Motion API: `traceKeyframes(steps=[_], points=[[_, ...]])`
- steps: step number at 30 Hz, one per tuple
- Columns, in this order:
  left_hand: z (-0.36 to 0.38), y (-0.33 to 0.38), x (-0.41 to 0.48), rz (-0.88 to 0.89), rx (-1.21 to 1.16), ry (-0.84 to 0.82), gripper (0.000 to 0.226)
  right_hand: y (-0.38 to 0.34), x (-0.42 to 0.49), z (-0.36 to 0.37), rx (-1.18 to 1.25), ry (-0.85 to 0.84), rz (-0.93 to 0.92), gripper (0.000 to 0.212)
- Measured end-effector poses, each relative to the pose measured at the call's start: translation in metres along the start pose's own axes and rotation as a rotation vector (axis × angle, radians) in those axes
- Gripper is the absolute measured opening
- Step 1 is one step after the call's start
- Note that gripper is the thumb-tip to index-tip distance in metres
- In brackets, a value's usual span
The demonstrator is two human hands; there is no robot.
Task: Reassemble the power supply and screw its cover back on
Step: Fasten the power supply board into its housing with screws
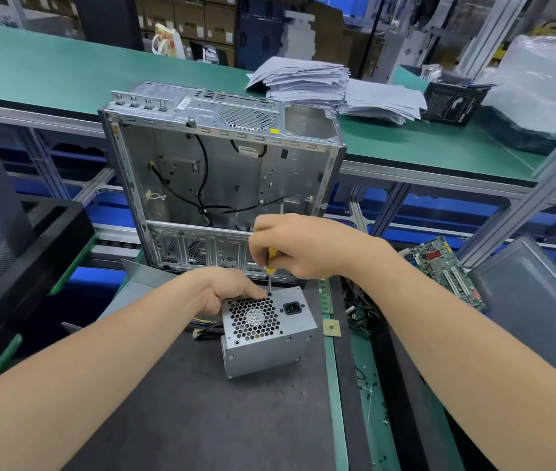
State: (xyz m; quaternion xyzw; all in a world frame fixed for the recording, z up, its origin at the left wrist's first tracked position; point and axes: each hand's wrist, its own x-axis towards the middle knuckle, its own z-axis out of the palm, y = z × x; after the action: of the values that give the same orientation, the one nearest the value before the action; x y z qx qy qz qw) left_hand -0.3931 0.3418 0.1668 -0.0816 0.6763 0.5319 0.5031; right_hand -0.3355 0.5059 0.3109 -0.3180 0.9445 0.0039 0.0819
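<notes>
A grey metal power supply (269,338) stands on the dark mat, its honeycomb fan grille and black socket facing up. My right hand (298,248) grips a yellow-handled screwdriver (270,266) held upright, its tip on a screw at the grille's far corner. My left hand (232,288) holds the far left edge of the power supply, fingertips beside the screwdriver tip. Coloured wires (206,326) trail out from the unit's left side, partly hidden by my left wrist.
An open computer case (222,171) stands just behind the power supply. A green circuit board (446,270) and a grey panel (538,307) lie to the right, with loose screws (371,385) on the green strip. Black trays (14,253) sit at left. Paper stacks (320,83) lie on the far bench.
</notes>
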Motion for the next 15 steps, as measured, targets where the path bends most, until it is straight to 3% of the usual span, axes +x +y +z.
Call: traceKeyframes(steps=[4,9,11,15], points=[[0.000,0.001,-0.001,-0.008,0.001,-0.010,0.033,0.001,0.001,0.000,-0.037,-0.051,-0.017,0.022],[-0.001,0.001,0.001,-0.021,-0.009,-0.004,0.037,0.007,-0.004,0.004,0.049,0.079,0.123,0.008],[-0.001,0.001,0.002,-0.022,-0.004,-0.006,0.037,0.004,-0.002,0.012,0.059,0.172,0.234,0.028],[0.000,0.000,0.003,-0.028,0.024,0.006,0.033,0.006,0.010,0.035,0.173,0.307,0.600,0.048]])
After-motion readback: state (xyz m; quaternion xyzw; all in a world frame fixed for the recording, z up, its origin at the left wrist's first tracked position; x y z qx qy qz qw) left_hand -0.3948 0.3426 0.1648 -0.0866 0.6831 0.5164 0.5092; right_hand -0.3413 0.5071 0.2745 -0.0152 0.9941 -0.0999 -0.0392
